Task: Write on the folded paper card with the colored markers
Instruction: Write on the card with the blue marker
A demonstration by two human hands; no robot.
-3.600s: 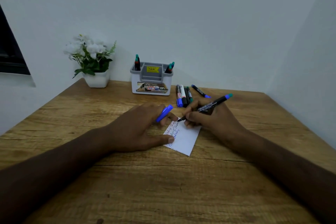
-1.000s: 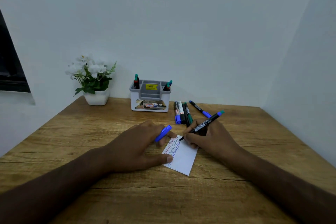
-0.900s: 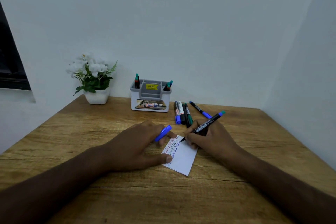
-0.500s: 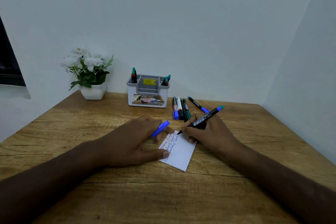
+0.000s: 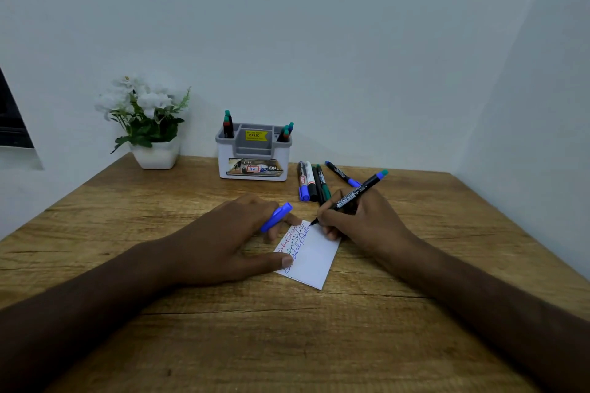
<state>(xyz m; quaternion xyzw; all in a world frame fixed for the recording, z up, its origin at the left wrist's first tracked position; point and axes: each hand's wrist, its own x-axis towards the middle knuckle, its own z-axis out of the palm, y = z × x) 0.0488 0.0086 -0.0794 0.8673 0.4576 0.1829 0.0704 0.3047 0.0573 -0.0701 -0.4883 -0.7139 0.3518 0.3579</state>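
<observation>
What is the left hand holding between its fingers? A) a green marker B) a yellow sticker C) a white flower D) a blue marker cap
D: the left hand grips a blue marker cap while pressing down the white folded paper card.

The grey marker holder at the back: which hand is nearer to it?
Left. The left hand lies in front of the marker holder, pinning the card. The right hand is also in front but further to the right, writing.
</observation>
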